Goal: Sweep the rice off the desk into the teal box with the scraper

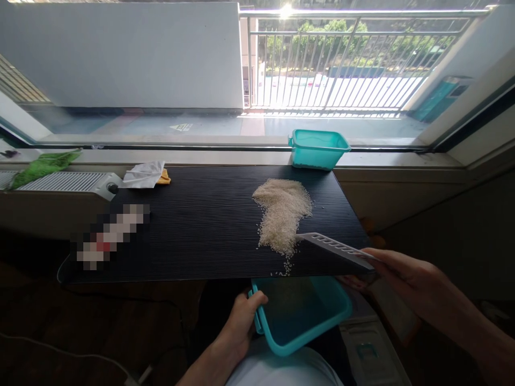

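A pile of white rice (281, 214) lies spread on the dark wood-grain table (201, 225), with loose grains trailing to its front edge. My left hand (243, 316) grips the left rim of a turquoise plastic container (309, 340), thumb over the rim. The container is held just below the table edge, its opening facing up. In my right hand (402, 271) is a flat grey-white strip (332, 246) with a row of slots along its upper edge. The strip's far end touches the right side of the rice; its exact kind is unclear.
A second turquoise container (319, 150) stands at the table's back right by the window. White and yellow cloths (144, 174) lie at the back left, near a radiator (72, 182) with a green cloth (46, 167). A blurred-out object (115, 233) lies on the left.
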Tool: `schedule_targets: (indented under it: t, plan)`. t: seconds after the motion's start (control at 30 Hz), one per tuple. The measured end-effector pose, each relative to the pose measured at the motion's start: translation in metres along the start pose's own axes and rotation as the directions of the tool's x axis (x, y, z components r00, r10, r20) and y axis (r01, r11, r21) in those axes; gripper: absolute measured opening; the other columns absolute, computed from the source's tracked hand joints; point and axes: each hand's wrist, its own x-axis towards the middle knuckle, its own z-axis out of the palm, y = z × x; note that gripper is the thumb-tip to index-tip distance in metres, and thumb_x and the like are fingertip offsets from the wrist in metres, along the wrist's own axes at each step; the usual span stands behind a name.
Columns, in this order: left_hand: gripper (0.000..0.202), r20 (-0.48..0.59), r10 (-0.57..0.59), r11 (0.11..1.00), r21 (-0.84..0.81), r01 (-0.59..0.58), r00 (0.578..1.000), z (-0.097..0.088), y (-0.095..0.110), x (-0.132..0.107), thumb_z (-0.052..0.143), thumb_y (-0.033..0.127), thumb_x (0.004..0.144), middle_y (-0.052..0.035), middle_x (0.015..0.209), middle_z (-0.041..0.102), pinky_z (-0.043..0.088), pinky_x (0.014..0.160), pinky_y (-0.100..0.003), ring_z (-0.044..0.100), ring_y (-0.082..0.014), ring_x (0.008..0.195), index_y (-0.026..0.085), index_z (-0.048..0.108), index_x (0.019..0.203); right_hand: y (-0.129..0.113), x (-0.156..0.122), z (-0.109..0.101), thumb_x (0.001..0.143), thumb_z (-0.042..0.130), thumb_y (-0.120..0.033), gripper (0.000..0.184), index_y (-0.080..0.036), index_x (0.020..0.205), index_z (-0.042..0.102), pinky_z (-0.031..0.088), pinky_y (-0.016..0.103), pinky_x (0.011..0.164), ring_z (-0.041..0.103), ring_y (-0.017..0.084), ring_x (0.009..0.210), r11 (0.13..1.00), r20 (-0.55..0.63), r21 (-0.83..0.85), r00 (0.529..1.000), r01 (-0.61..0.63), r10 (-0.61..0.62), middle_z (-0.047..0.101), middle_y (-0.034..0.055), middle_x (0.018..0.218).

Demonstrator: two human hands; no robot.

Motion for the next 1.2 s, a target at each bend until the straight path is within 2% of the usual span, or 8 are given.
schedule_targets:
  t: [0.17, 0.37, 0.43, 0.57, 0.77, 0.93, 1.07, 1.2]
  plan:
    - [0.011, -0.001, 0.003, 1.000, -0.004, -0.003, 1.000, 0.000, 0.000, -0.001, 0.065, 0.018, 0.066, 0.0025, 0.059, 0.051, 0.042, 0.053, -0.023, 0.046, -0.0102, 0.051, 0.016, 0.056, 0.071, -0.013, -0.016, -0.002, 0.092, 0.055, -0.044, 0.029, -0.029, 0.104, 0.076, 0.064, 0.032, 0.075, 0.076, 0.025, 0.083, 0.998, 0.044, 0.056, 0.998, 0.043, -0.046, 0.080, 0.0033, 0.097]
    - [0.011, -0.019, 0.014, 0.999, -0.029, -0.014, 1.000, 0.000, -0.002, 0.002, 0.065, 0.016, 0.064, 0.0032, 0.057, 0.050, 0.041, 0.051, -0.022, 0.047, -0.0105, 0.051, 0.016, 0.055, 0.068, -0.033, -0.024, -0.011, 0.094, 0.053, -0.041, 0.030, -0.029, 0.108, 0.077, 0.064, 0.031, 0.078, 0.075, 0.027, 0.096, 0.991, 0.238, 0.137, 0.971, -0.001, -0.032, 0.078, 0.0038, 0.110]
    - [0.011, -0.019, 0.018, 0.999, -0.030, -0.019, 1.000, 0.000, -0.002, 0.002, 0.065, 0.016, 0.063, 0.0027, 0.057, 0.052, 0.041, 0.051, -0.022, 0.048, -0.0107, 0.051, 0.015, 0.056, 0.070, -0.030, -0.023, -0.012, 0.094, 0.053, -0.041, 0.029, -0.030, 0.108, 0.076, 0.063, 0.031, 0.079, 0.075, 0.026, 0.094, 0.992, 0.214, 0.127, 0.976, 0.017, -0.044, 0.079, 0.0034, 0.108]
    - [0.014, -0.009, 0.009, 1.000, -0.024, -0.009, 1.000, 0.000, -0.003, 0.001, 0.067, 0.018, 0.063, 0.0022, 0.058, 0.053, 0.042, 0.052, -0.023, 0.049, -0.0112, 0.052, 0.015, 0.058, 0.072, -0.012, -0.012, -0.006, 0.093, 0.054, -0.046, 0.030, -0.030, 0.107, 0.075, 0.063, 0.032, 0.075, 0.076, 0.025, 0.084, 0.996, 0.034, 0.068, 0.997, 0.062, -0.064, 0.080, 0.0028, 0.097]
    - [0.016, 0.017, 0.012, 0.999, -0.031, -0.011, 1.000, -0.003, -0.005, 0.004, 0.066, 0.020, 0.061, 0.0029, 0.058, 0.052, 0.044, 0.054, -0.024, 0.048, -0.0107, 0.052, 0.016, 0.057, 0.073, 0.004, 0.018, 0.004, 0.093, 0.049, -0.052, 0.037, -0.027, 0.104, 0.073, 0.062, 0.043, 0.076, 0.075, 0.031, 0.085, 0.997, -0.137, -0.075, 0.990, -0.019, 0.008, 0.079, 0.0063, 0.100]
    - [0.016, 0.015, 0.009, 1.000, -0.024, -0.009, 1.000, -0.003, -0.005, 0.004, 0.065, 0.021, 0.062, 0.0020, 0.060, 0.053, 0.043, 0.054, -0.024, 0.048, -0.0106, 0.052, 0.015, 0.057, 0.074, 0.005, 0.014, 0.010, 0.094, 0.049, -0.048, 0.032, -0.029, 0.109, 0.071, 0.061, 0.046, 0.082, 0.075, 0.031, 0.087, 0.997, -0.092, -0.067, 0.995, 0.040, -0.046, 0.078, 0.0066, 0.105]
    - [0.013, 0.010, 0.003, 1.000, -0.013, -0.003, 1.000, -0.003, -0.004, 0.004, 0.064, 0.020, 0.063, 0.0032, 0.058, 0.050, 0.041, 0.052, -0.022, 0.047, -0.0099, 0.051, 0.016, 0.055, 0.072, 0.000, -0.001, 0.010, 0.094, 0.052, -0.046, 0.031, -0.028, 0.108, 0.073, 0.063, 0.039, 0.070, 0.076, 0.028, 0.081, 0.998, -0.057, -0.015, 0.996, 0.061, -0.062, 0.079, 0.0046, 0.097]
    - [0.010, -0.009, 0.005, 1.000, -0.010, -0.005, 1.000, -0.001, -0.003, 0.002, 0.063, 0.018, 0.064, 0.0039, 0.057, 0.049, 0.040, 0.051, -0.022, 0.045, -0.0094, 0.050, 0.016, 0.055, 0.071, -0.015, -0.011, 0.007, 0.093, 0.055, -0.042, 0.027, -0.029, 0.105, 0.075, 0.064, 0.031, 0.072, 0.076, 0.023, 0.078, 0.994, -0.021, 0.038, 0.995, 0.098, -0.097, 0.080, 0.0022, 0.093]
